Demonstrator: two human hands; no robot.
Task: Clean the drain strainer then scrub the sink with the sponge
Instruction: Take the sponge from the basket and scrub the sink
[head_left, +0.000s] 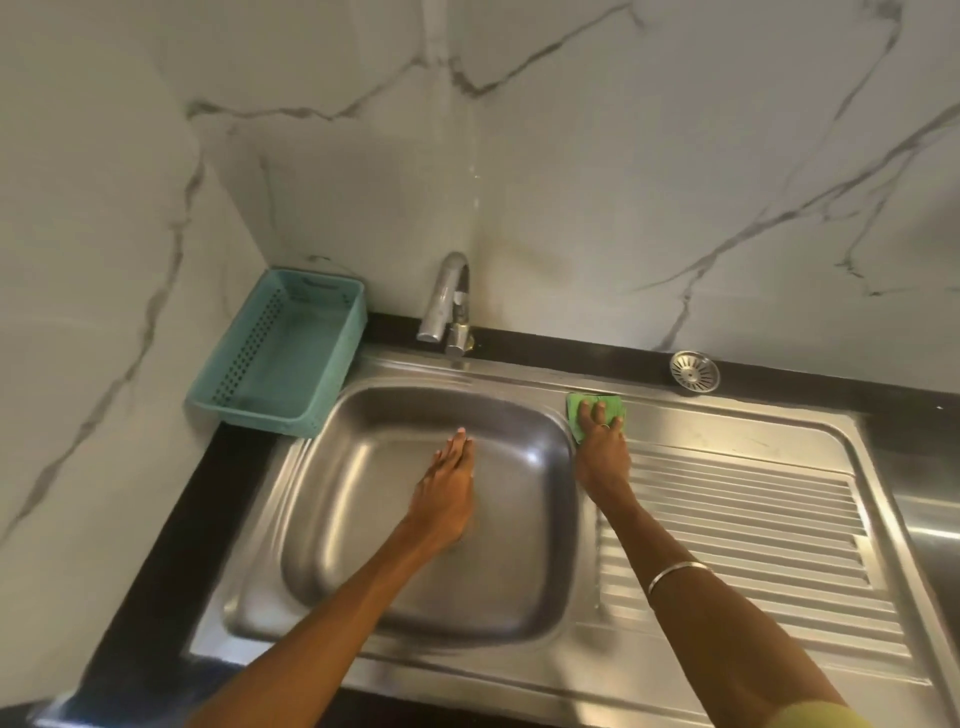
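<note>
A steel sink (363, 519) with a square basin fills the middle of the view. My left hand (449, 483) hovers over the basin with straight fingers and holds nothing. My right hand (602, 447) presses flat on a green sponge (582, 408) lying on the sink's rim at the basin's back right corner. The round metal drain strainer (694, 370) sits on the back ledge, to the right of the sponge. The basin's drain is hidden under my left hand.
A chrome tap (447, 306) stands behind the basin. A teal plastic basket (280, 358) sits on the black counter at the back left. A ribbed drainboard (737, 530) runs along the right. Marble wall tiles rise behind.
</note>
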